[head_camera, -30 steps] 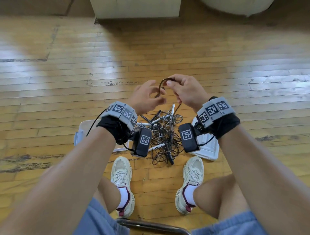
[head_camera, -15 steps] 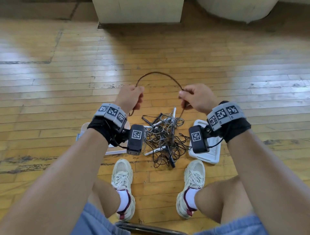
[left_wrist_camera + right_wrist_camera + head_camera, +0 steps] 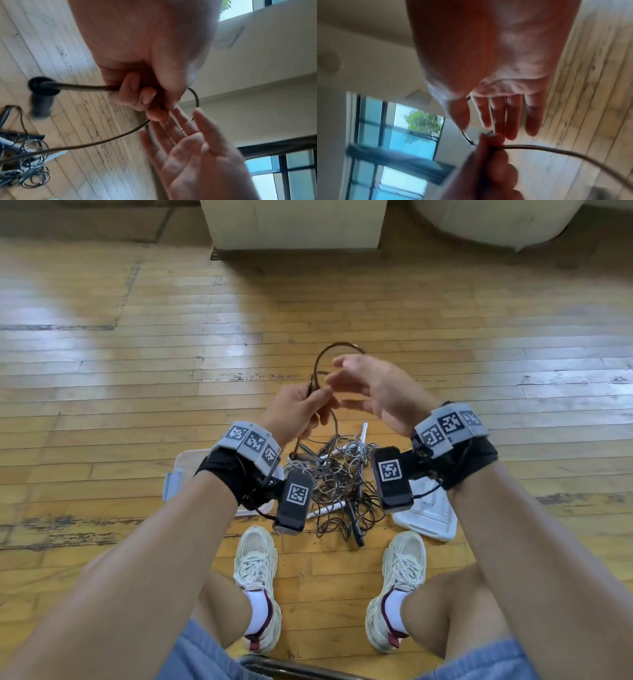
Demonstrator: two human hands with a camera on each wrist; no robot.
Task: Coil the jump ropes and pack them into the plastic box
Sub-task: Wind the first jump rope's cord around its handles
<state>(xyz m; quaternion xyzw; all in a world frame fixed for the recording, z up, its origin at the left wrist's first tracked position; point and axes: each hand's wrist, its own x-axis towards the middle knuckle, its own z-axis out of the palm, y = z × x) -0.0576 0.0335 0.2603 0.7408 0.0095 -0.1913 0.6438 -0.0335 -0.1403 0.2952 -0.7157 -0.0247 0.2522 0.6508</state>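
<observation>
My left hand (image 3: 301, 405) grips a thin dark jump rope (image 3: 322, 361) that arches in a small loop above it. In the left wrist view the fingers (image 3: 137, 94) curl round the rope (image 3: 82, 86), and its black handle (image 3: 42, 94) hangs to the left. My right hand (image 3: 366, 385) hovers beside the loop with straight, spread fingers (image 3: 498, 115) and holds nothing. A tangled pile of jump ropes (image 3: 339, 484) lies on the floor between my wrists. The clear plastic box (image 3: 178, 474) sits on the floor under my left wrist, mostly hidden.
A white lid (image 3: 428, 515) lies on the floor under my right wrist. My two white shoes (image 3: 257, 559) stand just behind the pile. A pale cabinet (image 3: 294, 224) and a rounded white object (image 3: 496, 220) stand at the far edge of the wooden floor.
The hands were apart with the rope stretched in a wide arc; now they have come together, the arc has become a small loop in the left hand, and the right hand has let go.
</observation>
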